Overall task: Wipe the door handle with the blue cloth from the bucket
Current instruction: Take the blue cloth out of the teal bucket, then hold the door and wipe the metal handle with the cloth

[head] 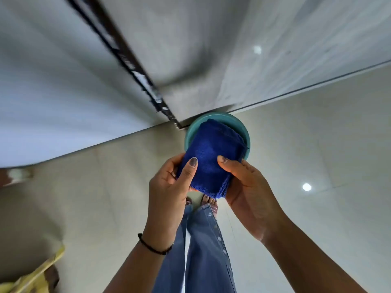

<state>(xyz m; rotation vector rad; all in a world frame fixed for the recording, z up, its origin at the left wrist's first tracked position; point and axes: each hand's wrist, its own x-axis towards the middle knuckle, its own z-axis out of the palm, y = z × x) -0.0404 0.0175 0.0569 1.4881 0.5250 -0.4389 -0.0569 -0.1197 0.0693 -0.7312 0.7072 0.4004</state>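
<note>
The folded dark-blue terry cloth (pixel 213 157) was held in both hands in front of the person, directly above the round teal plastic bucket (pixel 239 127); it hid most of the bucket's opening, and only the rim showed around it. The left hand (pixel 169 187) gripped the cloth's left edge, thumb pressed on the upper face and the remaining fingers (pixel 175 166) curled behind; the right hand (pixel 247 191) cradled the lower right corner, thumb laid across the top and palm beneath; both sets of fingers were thus clenched on the cloth. The cloth's stacked layers were visible at its lower edge, just above the right palm. A thin black cord bracelet (pixel 154 246) circled the left wrist. The bucket stood on the glossy pale tiled floor (pixel 317 208), close against the bottom corner of the pale grey door (pixel 190 49), whose dark worn edge (pixel 127 58) ran diagonally up and to the left. Blue denim trouser legs (pixel 203 250) and toes in sandals (pixel 209 201) were seen below the hands. The upper part of the view was motion-blurred.
</note>
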